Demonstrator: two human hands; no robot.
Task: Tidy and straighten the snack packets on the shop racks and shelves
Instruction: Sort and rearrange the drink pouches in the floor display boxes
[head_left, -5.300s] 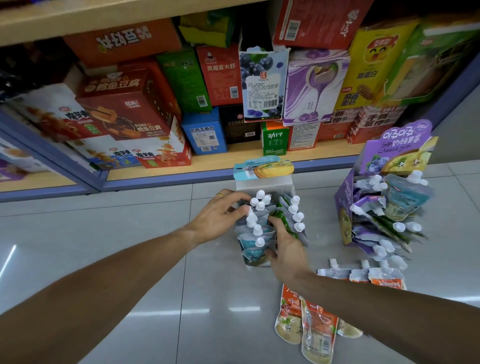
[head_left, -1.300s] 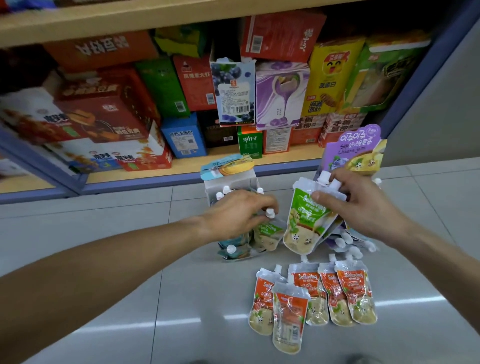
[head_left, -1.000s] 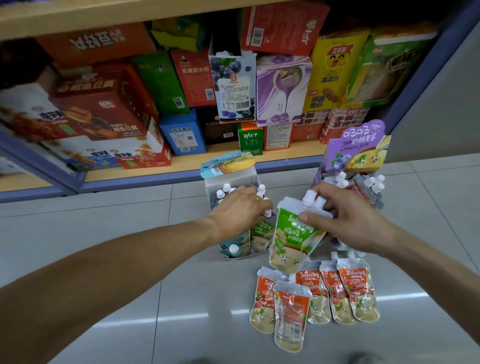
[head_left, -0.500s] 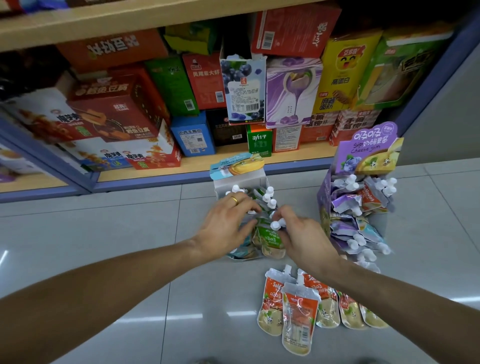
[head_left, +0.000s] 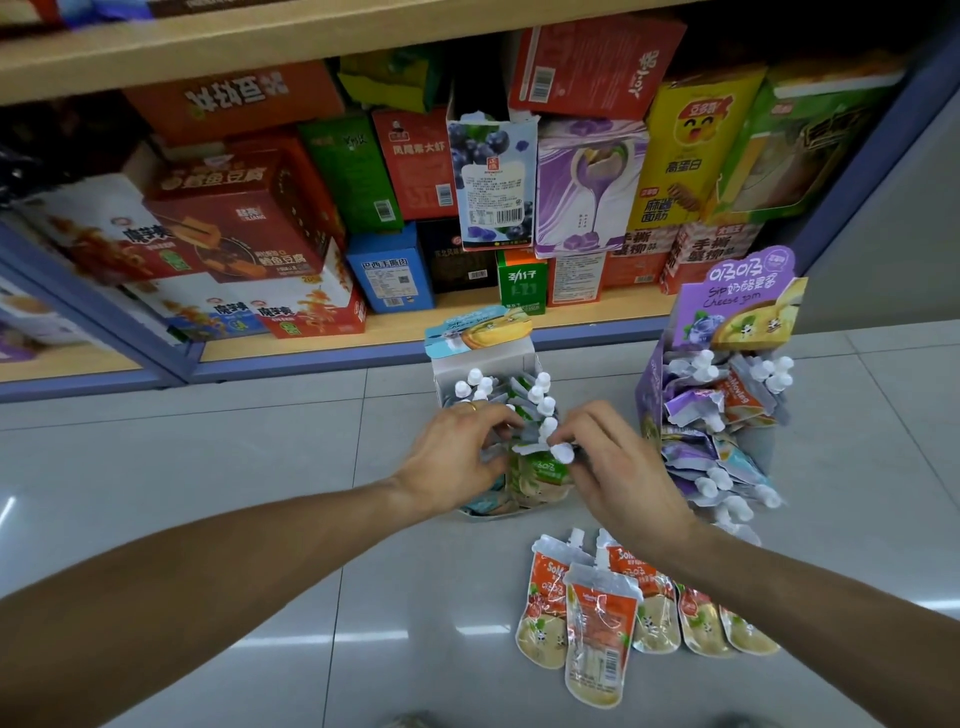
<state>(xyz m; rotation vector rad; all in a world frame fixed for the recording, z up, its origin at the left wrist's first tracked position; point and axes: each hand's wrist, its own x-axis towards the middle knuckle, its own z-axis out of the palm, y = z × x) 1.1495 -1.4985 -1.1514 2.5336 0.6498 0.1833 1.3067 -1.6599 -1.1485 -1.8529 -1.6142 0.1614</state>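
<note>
- On the floor tiles (head_left: 218, 467) in front of the bottom shelf (head_left: 597, 319), a small white display box (head_left: 483, 361) of spouted pouches stands open at the top, pulled out where both hands can reach it from above.
- The right hand (head_left: 618, 473) pinches the green pouch (head_left: 540, 475) just under its white cap, fingers curled; held by the stiff neck, the soft body hangs straight and can slide down among the others.
- The left hand (head_left: 457, 457), a ring on one finger, has its fingers curled into the packed pouches at the front of the box. I judge it is pressing them aside to keep a gap open; whether it actually grips one I cannot tell.
- The pouches already in the box stand with caps up, in rough rows, so each flavour can be read and lifted out by the spout.
- The purple display box (head_left: 727, 317) stands well apart to the right, its pouches spilling forward in a muddle of colours; it looks unsorted as yet.
- The orange pouches (head_left: 602, 623) lie flat and overlapping on the tiles near the person, probably set aside as one flavour awaiting a box.
- The green pouch seems about half seated; it needs a push down, then squaring with its neighbours.
</note>
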